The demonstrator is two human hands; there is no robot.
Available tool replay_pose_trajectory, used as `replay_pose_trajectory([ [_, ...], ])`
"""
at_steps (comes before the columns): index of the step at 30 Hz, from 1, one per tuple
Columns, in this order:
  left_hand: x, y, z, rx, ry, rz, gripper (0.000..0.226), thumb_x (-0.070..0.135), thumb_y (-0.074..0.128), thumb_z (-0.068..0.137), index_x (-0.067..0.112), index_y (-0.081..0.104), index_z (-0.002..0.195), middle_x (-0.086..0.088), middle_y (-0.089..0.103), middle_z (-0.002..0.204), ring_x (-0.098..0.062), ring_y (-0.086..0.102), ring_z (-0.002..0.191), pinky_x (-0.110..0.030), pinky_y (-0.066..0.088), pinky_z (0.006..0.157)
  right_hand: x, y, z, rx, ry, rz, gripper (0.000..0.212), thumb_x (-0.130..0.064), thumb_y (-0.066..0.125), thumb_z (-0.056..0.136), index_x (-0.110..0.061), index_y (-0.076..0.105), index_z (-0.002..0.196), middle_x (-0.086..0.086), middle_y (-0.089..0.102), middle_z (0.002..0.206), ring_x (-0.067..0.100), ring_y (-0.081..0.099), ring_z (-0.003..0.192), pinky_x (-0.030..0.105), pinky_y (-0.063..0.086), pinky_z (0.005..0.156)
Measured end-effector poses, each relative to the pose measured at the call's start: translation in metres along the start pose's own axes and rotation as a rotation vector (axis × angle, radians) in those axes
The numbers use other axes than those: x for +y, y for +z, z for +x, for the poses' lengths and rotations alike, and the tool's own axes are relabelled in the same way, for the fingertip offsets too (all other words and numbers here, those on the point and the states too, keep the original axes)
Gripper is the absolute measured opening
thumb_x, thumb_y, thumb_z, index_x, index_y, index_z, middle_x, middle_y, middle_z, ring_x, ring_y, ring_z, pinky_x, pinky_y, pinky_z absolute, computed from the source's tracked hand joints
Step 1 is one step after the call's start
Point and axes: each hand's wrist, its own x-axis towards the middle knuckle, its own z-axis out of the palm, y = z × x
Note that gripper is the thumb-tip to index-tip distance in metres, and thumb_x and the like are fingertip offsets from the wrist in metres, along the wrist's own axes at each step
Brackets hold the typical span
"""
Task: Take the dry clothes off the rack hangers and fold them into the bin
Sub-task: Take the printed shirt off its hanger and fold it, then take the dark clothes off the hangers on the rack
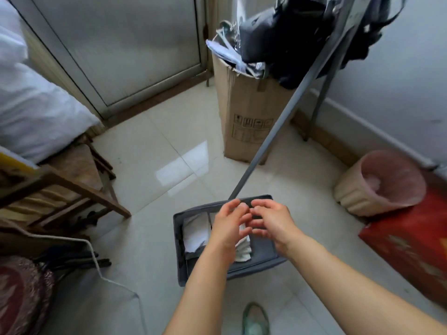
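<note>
A grey fabric bin (179, 247) stands on the tiled floor below me. Folded white clothes (195, 232) lie in its left part, and another folded white piece (244, 251) lies in the middle. My left hand (227, 228) and my right hand (274, 223) hover close together just above the bin, fingers loosely bent, fingertips nearly touching, with nothing held that I can see. A grey rack pole (278, 126) slants up from behind the bin. Dark garments (285, 37) hang at its top.
A tall cardboard box (242, 112) with hangers and papers stands behind the pole. A pink-lined waste basket (377, 182) and a red box (408, 243) are at the right. A wooden chair (72, 187) and white bedding (36, 105) are at the left. A white cable (101, 274) crosses the floor.
</note>
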Motion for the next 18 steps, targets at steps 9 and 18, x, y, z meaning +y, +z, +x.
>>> replay_pose_trajectory([
  [9,0.063,0.018,-0.146,-0.178,0.144,0.077,0.025,0.021,0.054,0.100,0.017,0.054,0.124,-0.009,0.073,0.104,-0.019,0.071,0.091,-0.040,0.054,0.088,-0.055,-0.010,-0.160,0.028,-0.166,0.125,0.018,-0.009,0.047,0.098,-0.014,0.063,0.105,0.011,0.070,0.090,0.019,0.063,0.073,0.026,0.048,0.058],
  [18,0.086,0.055,-0.286,-0.352,0.288,0.224,0.029,0.029,0.056,0.099,0.020,0.058,0.126,-0.006,0.072,0.113,-0.021,0.069,0.105,-0.041,0.056,0.091,-0.080,-0.057,-0.322,0.157,-0.418,0.092,0.018,-0.012,0.048,0.099,-0.011,0.063,0.109,0.009,0.070,0.094,0.016,0.066,0.076,0.022,0.053,0.055],
])
